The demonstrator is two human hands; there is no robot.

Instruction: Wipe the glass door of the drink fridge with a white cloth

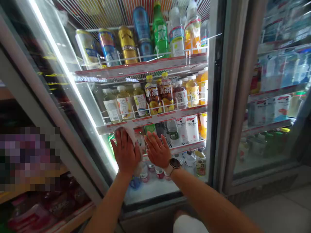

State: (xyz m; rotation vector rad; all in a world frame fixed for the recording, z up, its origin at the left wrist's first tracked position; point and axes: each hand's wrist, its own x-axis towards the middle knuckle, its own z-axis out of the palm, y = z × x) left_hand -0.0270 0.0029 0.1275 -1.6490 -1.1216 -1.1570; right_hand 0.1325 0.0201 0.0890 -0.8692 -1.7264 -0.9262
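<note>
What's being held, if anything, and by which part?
No closed grip shows: the left hand lies flat over a white cloth, covering its left part; the right hand appears empty.

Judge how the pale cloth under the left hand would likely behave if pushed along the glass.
The pale cloth is probably floppy, as it spreads loosely beside the fingers of the left hand. It looks thin, so it is likely light. The glass appears smooth, so the cloth may slide easily.

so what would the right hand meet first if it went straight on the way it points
Most likely the glass cooler door; the right hand looks flat against it or nearly so, though exact depth is unclear.
</note>
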